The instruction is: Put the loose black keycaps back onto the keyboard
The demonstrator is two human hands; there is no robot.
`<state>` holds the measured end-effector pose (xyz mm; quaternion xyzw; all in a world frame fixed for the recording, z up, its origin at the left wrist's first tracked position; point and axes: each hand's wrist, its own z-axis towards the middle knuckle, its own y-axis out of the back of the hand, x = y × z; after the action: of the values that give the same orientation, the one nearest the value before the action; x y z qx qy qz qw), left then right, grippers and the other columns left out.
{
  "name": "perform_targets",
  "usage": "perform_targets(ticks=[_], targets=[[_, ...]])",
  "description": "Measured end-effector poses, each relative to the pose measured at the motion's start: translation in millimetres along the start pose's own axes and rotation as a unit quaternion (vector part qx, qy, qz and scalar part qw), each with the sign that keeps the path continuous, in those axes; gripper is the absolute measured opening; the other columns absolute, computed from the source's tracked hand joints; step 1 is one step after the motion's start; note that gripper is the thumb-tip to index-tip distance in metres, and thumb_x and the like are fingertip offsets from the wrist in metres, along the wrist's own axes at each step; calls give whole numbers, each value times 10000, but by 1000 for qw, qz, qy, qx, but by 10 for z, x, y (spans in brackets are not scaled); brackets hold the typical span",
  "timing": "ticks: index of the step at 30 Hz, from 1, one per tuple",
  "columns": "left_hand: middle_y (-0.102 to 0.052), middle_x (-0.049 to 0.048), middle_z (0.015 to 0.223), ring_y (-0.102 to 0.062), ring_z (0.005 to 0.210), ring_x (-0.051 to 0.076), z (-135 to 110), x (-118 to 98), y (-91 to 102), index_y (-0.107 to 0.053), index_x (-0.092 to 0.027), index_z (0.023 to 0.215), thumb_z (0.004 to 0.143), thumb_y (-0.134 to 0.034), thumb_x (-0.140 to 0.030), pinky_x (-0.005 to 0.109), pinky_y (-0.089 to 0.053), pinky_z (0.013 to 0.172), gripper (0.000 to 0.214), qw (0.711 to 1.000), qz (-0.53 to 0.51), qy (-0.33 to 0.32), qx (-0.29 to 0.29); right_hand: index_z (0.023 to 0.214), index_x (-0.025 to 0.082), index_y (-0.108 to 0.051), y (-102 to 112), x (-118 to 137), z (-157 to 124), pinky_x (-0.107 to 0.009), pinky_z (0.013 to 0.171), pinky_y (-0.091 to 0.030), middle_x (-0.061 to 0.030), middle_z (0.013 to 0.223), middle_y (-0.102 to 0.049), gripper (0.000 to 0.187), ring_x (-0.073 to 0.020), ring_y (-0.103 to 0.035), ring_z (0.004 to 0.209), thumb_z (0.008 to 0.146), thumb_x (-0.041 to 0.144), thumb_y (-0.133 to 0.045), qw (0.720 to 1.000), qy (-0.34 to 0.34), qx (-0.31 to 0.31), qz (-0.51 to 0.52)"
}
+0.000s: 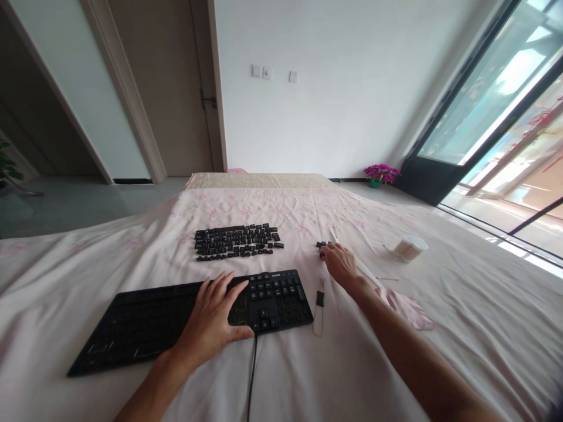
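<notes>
A black keyboard (149,321) lies on the cloth, its left and middle part stripped of keycaps, with keys still standing on parts of its right end. My left hand (215,308) rests on it, fingers spread. My right hand (338,261) is beyond the keyboard's right end, its fingertips closed down at a few loose black keycaps (324,244); whether one is pinched is hidden. A wire keycap puller (320,300) with a black handle lies between the keyboard and my right forearm. Behind the keyboard, many loose keycaps (237,240) are set out in rows.
A round tub of cotton swabs (411,248) stands at the right, with single swabs (387,278) lying near it. A pink cloth (404,306) lies beside my right forearm. The keyboard's cable (252,375) runs toward me over the wrinkled bed cover (343,363).
</notes>
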<state>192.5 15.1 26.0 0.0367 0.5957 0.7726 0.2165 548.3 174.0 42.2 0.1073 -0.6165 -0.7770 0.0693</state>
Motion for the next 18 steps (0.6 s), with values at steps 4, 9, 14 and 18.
perform_targets(ticks=[4,9,14,18], targets=[[-343,145,1526,-266,1409,382,9,-9,32,-434,-290,1434,582,-634,-791,601,-177,1139,1008,1000,-5,0,21,994,226,-649,-28,-35,24,-292,737,-347,-52,1005,-676,137,-209,-574,967,903,222,-547,1000,-9,1,9],[-305,130,1551,-251,1416,396,-3,-41,61,-424,-298,1438,510,-812,-575,598,-151,1150,1044,999,5,0,35,977,264,-662,-18,-75,-27,-264,674,-365,3,993,-695,136,-188,-611,914,859,312,-616,990,-43,24,132],[-306,119,1553,-241,1423,382,-9,-63,67,-420,-287,1442,556,-794,-498,583,-143,1160,985,1000,12,-5,28,990,278,-724,-91,-98,-128,-271,779,-426,-8,1026,-679,184,-185,-624,926,868,306,-588,978,22,6,210],[-329,122,1539,-248,1422,376,-5,-76,82,-438,-281,1430,570,-785,-492,582,-140,1163,951,1000,14,-6,23,1056,264,-735,-176,-127,-188,-289,861,-450,-42,1067,-665,252,-196,-622,971,890,293,-547,971,50,-24,234]])
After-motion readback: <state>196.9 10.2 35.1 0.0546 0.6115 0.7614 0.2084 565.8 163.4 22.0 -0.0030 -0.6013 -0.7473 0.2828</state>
